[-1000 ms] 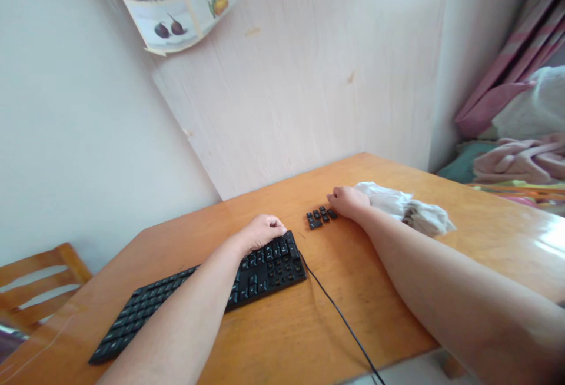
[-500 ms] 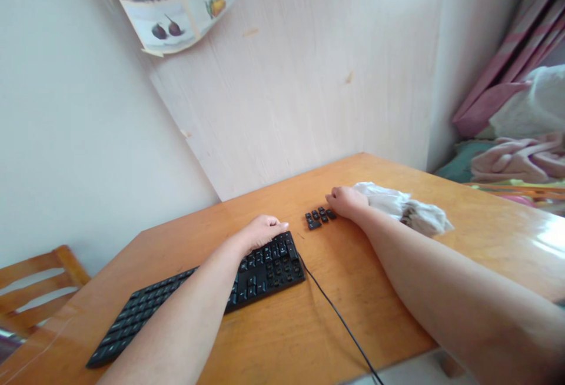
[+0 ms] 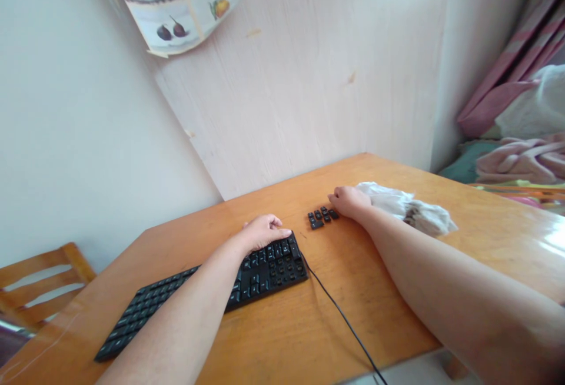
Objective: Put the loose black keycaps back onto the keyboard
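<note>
Where the right hand [image 3: 351, 201] rests, blocky keycaps [image 3: 317, 215] dot wood [image 3: 355, 267]

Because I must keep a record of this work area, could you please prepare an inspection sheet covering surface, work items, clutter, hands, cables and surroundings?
Surface: wooden table, glossy, with light reflected at right.
Work items: black keyboard, several number-pad positions without caps; loose black keycaps grouped beyond its right end.
Clutter: crumpled white bundle, with a greyish bundle adjoining; contents unclear.
Hands: left hand at the keyboard's far edge; right hand beside the keycaps, grip unclear.
Cables: one black cable, from the keyboard's right end across the table's near edge.
Surroundings: wooden chair left; fruit pictures on the wall; pink curtain right.
</note>
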Demonstrator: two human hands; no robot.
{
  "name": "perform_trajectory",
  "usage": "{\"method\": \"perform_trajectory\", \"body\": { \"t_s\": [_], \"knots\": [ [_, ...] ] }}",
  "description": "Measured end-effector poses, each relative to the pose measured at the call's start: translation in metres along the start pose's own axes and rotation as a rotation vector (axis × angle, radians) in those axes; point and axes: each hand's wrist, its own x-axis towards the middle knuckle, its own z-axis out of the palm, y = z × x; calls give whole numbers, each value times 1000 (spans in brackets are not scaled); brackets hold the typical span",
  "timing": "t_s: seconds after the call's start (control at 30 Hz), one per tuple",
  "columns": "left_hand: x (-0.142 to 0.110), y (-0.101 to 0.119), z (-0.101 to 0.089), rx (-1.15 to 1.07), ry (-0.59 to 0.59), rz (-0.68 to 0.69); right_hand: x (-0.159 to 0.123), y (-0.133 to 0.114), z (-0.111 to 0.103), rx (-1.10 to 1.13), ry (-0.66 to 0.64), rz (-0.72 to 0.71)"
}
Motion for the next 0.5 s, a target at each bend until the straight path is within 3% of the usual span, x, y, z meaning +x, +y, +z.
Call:
{"method": "perform_trajectory", "body": {
  "t_s": [0.2,0.37,0.5],
  "knots": [
    [-15,-11,-12,37,35,-36,2,2,1,-12,-7,-2],
    [-35,-12,-27,309,153,-95,2,3,2,-31,-5,-15],
    [-61,-16,-35,326,258,20,2,3,2,-44,-7,-23]
  ]
}}
